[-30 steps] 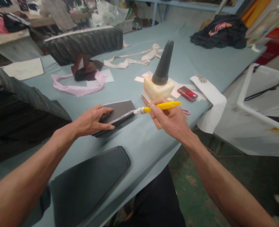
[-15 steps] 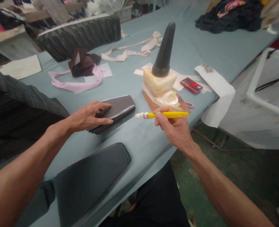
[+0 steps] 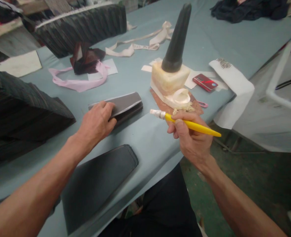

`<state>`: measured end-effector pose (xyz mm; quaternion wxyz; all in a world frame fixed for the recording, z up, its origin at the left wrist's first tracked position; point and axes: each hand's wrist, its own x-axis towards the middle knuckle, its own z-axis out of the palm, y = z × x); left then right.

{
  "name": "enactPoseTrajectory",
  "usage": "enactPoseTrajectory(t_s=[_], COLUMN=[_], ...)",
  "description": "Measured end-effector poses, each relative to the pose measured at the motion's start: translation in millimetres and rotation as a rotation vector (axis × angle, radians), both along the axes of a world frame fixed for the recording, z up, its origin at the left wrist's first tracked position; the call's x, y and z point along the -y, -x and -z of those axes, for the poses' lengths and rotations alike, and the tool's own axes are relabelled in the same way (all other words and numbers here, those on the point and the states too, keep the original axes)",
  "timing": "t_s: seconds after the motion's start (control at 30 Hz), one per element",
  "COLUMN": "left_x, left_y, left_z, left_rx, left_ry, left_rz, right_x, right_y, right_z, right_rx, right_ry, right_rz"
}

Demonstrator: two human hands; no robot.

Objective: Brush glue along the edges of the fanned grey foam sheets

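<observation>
My left hand [image 3: 97, 122] is at the left end of a small stack of dark grey tapered panels [image 3: 126, 104]. Its fingers curl over the top panel and the thumb is at the near side. A pale strip runs along the panel edges. In my right hand [image 3: 191, 138] is a yellow-handled brush [image 3: 202, 128], its whitish, coated tip pointing left, above the table and apart from the stack. Behind it stands a cream-coloured glue container [image 3: 168, 80] with a tall black cone [image 3: 177, 41] on top. Cream residue lies on the brown board [image 3: 157, 98] under it.
Larger dark panels [image 3: 101, 184] lie near the table's front edge. Tall dark stacks [image 3: 17, 112] stand at the left, with another dark row [image 3: 86, 31] behind. A pink band [image 3: 73, 86], pale strips [image 3: 145, 47], a red card-like case [image 3: 205, 82] and white paper [image 3: 234, 85] lie around.
My left hand has drawn in its fingers and thumb at the stack's left end. My right hand has shifted right and down, tilting the brush handle downward. The view has moved slightly.
</observation>
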<state>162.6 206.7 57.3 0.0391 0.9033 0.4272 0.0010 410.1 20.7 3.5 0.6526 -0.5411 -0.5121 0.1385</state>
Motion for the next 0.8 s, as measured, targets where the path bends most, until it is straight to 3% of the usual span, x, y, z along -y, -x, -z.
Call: enactPoseTrajectory(t_s=[0.2,0.33,0.53,0.8], left_x=[-17,-10,48,138], left_y=[7,17,53,126], left_z=[0.2,-17.5,-49.4,-34.8], left_rx=[0.105,0.198,0.300,0.478], left_ry=[-0.058,-0.176,-0.307,-0.505], left_rz=[-0.063,-0.133,-0.144,-0.130], right_x=[18,31,40,64], right_y=[5,5,9,42], right_z=[-14.5,-19.7,-38.7,-72.7], right_rx=[0.238,0.365,0.649,0.631], right_ry=[-0.034,-0.094,-0.170,-0.233], right_rz=[-0.022,-0.049,-0.025,-0.087])
